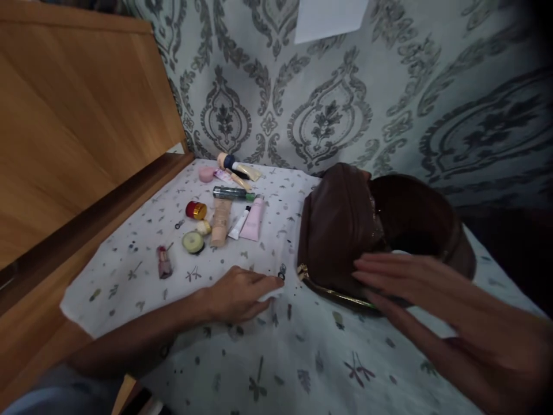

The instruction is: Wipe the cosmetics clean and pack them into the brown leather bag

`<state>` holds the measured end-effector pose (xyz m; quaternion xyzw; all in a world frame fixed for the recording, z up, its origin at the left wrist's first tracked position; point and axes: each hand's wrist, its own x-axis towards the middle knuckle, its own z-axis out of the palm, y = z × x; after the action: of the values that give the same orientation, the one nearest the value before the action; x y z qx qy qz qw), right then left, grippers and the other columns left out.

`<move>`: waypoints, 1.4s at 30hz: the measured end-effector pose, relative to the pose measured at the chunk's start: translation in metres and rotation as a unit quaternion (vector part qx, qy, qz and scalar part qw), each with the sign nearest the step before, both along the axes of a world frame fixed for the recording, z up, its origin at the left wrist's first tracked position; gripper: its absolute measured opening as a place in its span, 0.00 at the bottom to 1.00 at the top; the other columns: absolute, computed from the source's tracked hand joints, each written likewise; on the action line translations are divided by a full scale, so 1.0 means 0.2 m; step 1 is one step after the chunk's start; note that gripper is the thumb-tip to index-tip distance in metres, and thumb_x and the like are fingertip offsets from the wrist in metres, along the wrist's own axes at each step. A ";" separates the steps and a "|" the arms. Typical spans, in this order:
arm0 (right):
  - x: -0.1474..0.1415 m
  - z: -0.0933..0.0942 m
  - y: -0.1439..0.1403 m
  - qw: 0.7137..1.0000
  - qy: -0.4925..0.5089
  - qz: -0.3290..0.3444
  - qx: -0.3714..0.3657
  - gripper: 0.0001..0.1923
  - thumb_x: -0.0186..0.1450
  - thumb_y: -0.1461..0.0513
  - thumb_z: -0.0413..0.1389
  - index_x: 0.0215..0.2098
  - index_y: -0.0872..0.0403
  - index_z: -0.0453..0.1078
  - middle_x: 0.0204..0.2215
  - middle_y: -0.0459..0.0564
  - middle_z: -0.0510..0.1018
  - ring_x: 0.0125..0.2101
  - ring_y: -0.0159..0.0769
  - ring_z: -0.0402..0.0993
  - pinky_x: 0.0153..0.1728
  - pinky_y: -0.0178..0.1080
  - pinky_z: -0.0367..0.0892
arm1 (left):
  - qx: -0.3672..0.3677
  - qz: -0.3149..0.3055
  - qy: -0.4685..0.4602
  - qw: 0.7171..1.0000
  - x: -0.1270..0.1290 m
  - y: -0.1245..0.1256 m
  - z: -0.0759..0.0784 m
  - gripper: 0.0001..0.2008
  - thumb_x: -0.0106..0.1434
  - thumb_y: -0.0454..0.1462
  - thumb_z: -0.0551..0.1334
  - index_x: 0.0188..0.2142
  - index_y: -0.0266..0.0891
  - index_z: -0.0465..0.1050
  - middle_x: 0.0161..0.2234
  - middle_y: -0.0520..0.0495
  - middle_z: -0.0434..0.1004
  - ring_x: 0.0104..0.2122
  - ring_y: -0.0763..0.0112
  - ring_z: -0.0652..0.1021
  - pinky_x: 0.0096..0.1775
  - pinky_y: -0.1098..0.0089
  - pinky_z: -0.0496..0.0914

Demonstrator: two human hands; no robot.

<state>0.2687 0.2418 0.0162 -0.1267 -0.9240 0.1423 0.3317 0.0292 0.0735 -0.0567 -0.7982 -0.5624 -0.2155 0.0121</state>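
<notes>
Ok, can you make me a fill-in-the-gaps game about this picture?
1. The open bag by the right hand is ____ in colour.
2. The left hand lies flat on the printed ____.
3. The little jar with the gold band has a ____ lid.
4. The wall behind the tubes is covered in patterned ____.

Missing words: brown; cloth; red; wallpaper
</notes>
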 end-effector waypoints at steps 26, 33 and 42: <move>-0.48 -0.43 -0.63 0.922 -0.053 0.080 -0.374 0.10 0.64 0.66 0.55 0.38 0.55 0.80 0.34 0.52 0.83 0.36 0.37 0.79 0.39 0.39 0.72 | -0.159 0.439 0.049 0.883 -0.55 -0.11 0.25 0.20 0.69 0.40 0.46 0.55 0.37 0.67 0.55 0.36 0.73 0.55 0.54 0.73 0.50 0.60 0.69; -0.47 -0.49 -0.60 0.928 -0.037 0.105 -0.356 0.11 0.63 0.68 0.56 0.38 0.55 0.80 0.34 0.51 0.83 0.35 0.35 0.77 0.41 0.38 0.71 | -0.225 0.432 0.067 0.871 -0.53 -0.07 0.20 0.20 0.67 0.44 0.51 0.54 0.43 0.70 0.54 0.38 0.75 0.52 0.49 0.76 0.45 0.55 0.71; -0.47 -0.51 -0.61 0.871 0.011 0.102 -0.481 0.11 0.63 0.61 0.59 0.42 0.54 0.79 0.36 0.52 0.83 0.36 0.36 0.77 0.40 0.39 0.69 | -0.021 0.421 -0.071 0.904 -0.47 -0.10 0.21 0.27 0.68 0.49 0.48 0.58 0.37 0.65 0.54 0.37 0.74 0.50 0.53 0.76 0.50 0.58 0.69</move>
<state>0.1741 0.1191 -0.0858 -0.1741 -0.7454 0.6034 0.2237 -0.0656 0.0527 -0.0141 -0.4698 -0.8499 -0.2344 0.0454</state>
